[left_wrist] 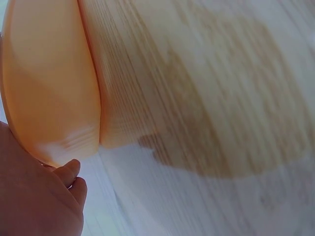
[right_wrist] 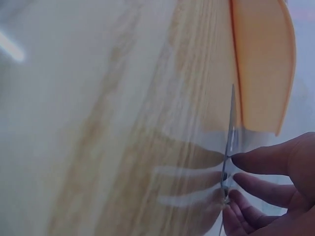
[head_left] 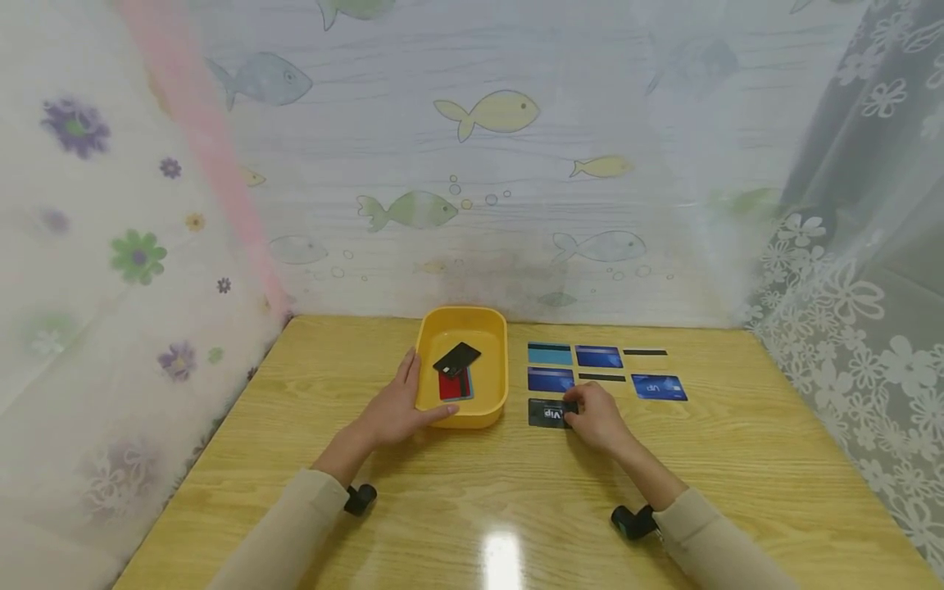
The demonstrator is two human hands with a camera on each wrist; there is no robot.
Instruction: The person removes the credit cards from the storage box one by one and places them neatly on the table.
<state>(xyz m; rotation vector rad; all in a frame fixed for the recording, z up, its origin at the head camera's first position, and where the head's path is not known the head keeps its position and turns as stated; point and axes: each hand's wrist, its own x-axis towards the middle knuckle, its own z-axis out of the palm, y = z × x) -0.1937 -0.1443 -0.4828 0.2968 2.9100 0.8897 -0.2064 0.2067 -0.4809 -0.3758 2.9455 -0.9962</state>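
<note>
My left hand [head_left: 391, 410] holds the near left corner of a yellow plastic tray [head_left: 499, 385], its thumb along the front rim and its fingers against the left wall. In the tray lie a black card [head_left: 457, 358] and a red card [head_left: 447, 387], the red one overlapping a light blue edge. To the right of the tray, my right hand [head_left: 597, 416] pinches the right end of a black card marked "Vip" [head_left: 546, 414]. The right wrist view shows that card [right_wrist: 230, 118] edge-on, low over the tabletop, with thumb and fingertips [right_wrist: 241, 160] at it.
Beyond the right hand, cards lie in rows: a light blue card [head_left: 549, 355], blue cards [head_left: 599, 357] and pale ones showing mostly a dark stripe [head_left: 645, 352]. A blue Vip card [head_left: 659, 388] lies at the right. A fish-print curtain [head_left: 487, 246] hangs behind the wooden table [head_left: 428, 524].
</note>
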